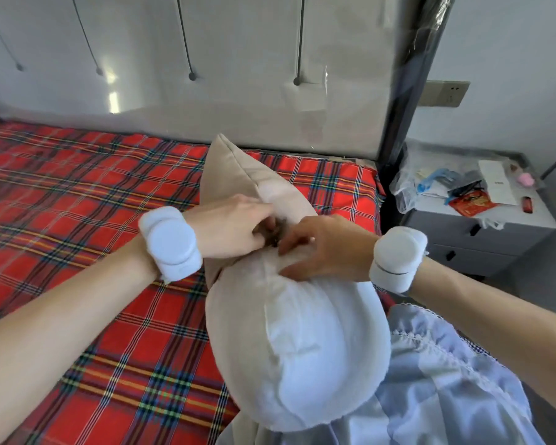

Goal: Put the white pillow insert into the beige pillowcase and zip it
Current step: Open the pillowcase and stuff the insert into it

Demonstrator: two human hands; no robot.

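**Both hands working the pillowcase seam at the bed's right edge**

Wide plaid bed (77,194) lies open on the left. The left hand (228,226), fingers curled, pinches the beige pillowcase (238,309) at its seam. The right hand (325,248) presses there with fingers spread. The white pillow insert (328,358) bulges out near the bed's edge; farther right stands a cluttered nightstand (495,226).

I have only the one wide-angle head view, looking forward and steeply down from close above both forearms, over the plaid bed (77,194) toward the padded headboard (206,59), with the nightstand (495,226) bent into the right edge.
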